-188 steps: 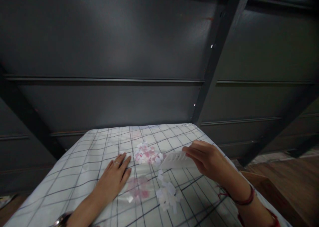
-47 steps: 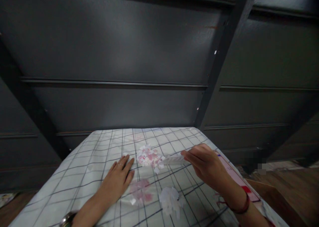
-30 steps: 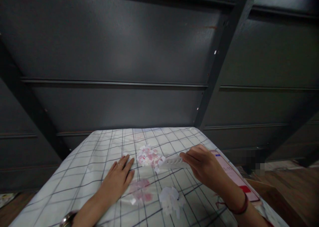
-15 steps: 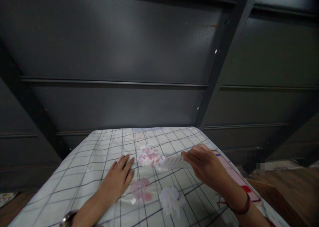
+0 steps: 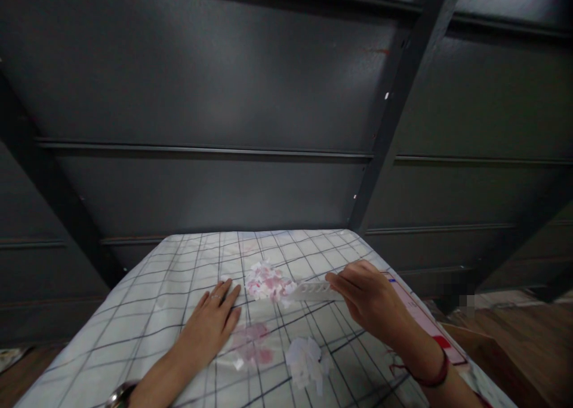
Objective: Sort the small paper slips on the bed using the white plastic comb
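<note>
My left hand point(image 5: 212, 315) lies flat on the checked tablecloth point(image 5: 179, 276), fingers apart, holding nothing. Just beyond its fingertips is a heap of small pink and white paper scraps point(image 5: 268, 281). In my right hand point(image 5: 367, 297), thumb and fingers pinch one end of a flat white plastic strip with slanted slots point(image 5: 308, 291). The strip's far end meets the right side of the heap. Nearer to me lie a clear film piece with pink patches point(image 5: 253, 345) and a small pile of white scraps point(image 5: 307, 363).
A phone with a pinkish screen point(image 5: 430, 324) lies along the table's right edge, partly behind my right forearm. A dark metal panel wall point(image 5: 224, 193) rises at the table's far edge. On the floor at the right stands a cardboard box point(image 5: 487, 360).
</note>
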`<state>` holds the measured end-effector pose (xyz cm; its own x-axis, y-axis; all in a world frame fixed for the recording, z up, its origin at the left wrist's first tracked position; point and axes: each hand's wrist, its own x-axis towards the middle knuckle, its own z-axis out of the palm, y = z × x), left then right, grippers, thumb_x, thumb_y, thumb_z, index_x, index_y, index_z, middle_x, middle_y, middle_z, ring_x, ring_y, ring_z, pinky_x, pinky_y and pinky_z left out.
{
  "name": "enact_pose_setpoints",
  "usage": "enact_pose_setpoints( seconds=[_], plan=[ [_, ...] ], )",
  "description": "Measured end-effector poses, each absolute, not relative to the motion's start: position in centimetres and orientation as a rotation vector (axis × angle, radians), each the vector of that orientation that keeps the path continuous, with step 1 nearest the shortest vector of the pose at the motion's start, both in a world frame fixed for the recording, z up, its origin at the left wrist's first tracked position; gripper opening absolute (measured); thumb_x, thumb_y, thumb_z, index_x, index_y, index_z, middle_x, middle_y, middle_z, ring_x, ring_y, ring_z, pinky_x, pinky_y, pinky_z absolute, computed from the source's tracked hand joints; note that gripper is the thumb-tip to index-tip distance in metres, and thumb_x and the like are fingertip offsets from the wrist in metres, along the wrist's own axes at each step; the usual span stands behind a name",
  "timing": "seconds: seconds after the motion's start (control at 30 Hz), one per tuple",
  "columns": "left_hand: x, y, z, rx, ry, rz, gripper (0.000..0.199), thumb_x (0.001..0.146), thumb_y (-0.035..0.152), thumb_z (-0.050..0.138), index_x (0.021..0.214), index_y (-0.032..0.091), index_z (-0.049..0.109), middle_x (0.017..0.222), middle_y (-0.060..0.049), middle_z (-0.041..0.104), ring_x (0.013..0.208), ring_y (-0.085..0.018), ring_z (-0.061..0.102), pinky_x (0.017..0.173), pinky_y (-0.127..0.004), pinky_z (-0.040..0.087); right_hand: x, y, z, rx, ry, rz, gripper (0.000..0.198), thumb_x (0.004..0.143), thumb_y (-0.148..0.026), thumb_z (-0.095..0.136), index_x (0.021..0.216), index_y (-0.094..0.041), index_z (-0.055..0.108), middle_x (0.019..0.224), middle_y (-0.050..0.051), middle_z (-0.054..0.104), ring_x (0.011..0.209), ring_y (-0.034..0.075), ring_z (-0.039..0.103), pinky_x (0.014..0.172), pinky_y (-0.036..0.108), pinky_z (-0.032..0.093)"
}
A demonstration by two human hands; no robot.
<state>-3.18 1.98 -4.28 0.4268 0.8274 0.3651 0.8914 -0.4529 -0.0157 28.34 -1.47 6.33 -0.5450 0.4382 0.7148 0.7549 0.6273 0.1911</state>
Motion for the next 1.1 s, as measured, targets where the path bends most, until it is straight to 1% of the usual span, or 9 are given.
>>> enact_pose_setpoints(
  seconds=[0.2,0.37,0.63,0.87,1.1],
  plan=[
    [-3.29,2.00,-4.10,-2.496,-1.504,-0.450,0.043,0.092,0.035,0.031,0.126,0.016,0.050,0.132,-0.015,0.049,0.121,-0.029,0.045,0.095,-0.048,0.040,28.01,-1.84,6.59,-0.870,-2.279,-0.581,0.023,0.082,-0.003,0.040,0.084,-0.016,0.059,0.060,0.000,0.049,0.056,0.013,0.038,0.056,0.027,0.031],
    [-3.24,2.00,-4.12,-2.483,-1.507,-0.444,0.043,0.092,0.033,0.032,0.126,0.016,0.050,0.132,-0.015,0.049,0.120,-0.029,0.046,0.095,-0.048,0.040,28.08,-1.76,6.37,-0.798,-2.264,-0.581,0.023,0.083,-0.003,0.040,0.090,-0.015,0.058,0.062,0.001,0.052,0.058,0.013,0.038,0.058,0.027,0.033],
    [-3.31,2.05,-4.42,-2.473,-1.494,-0.468,0.042,0.092,0.033,0.032,0.125,0.016,0.050,0.132,-0.015,0.049,0.120,-0.029,0.046,0.095,-0.048,0.039,27.96,-1.72,6.27,-0.896,-2.274,-0.594,0.023,0.081,-0.003,0.041,0.080,-0.015,0.060,0.060,0.001,0.049,0.057,0.014,0.036,0.057,0.027,0.031],
    [-3.03,1.87,-3.78,-2.488,-1.535,-0.383,0.044,0.092,0.034,0.030,0.126,0.015,0.050,0.132,-0.016,0.049,0.121,-0.029,0.045,0.095,-0.048,0.040,27.92,-1.69,6.22,-0.835,-2.272,-0.624,0.023,0.083,-0.003,0.039,0.087,-0.013,0.060,0.061,0.002,0.051,0.058,0.014,0.038,0.059,0.028,0.033],
    [-3.22,1.97,-4.16,-2.479,-1.514,-0.423,0.044,0.092,0.035,0.030,0.126,0.016,0.049,0.132,-0.015,0.049,0.120,-0.028,0.045,0.096,-0.047,0.039,28.31,-2.11,6.90,-0.845,-2.335,-0.540,0.023,0.087,-0.007,0.039,0.080,-0.015,0.060,0.060,0.002,0.051,0.059,0.014,0.040,0.059,0.028,0.032]
  ],
)
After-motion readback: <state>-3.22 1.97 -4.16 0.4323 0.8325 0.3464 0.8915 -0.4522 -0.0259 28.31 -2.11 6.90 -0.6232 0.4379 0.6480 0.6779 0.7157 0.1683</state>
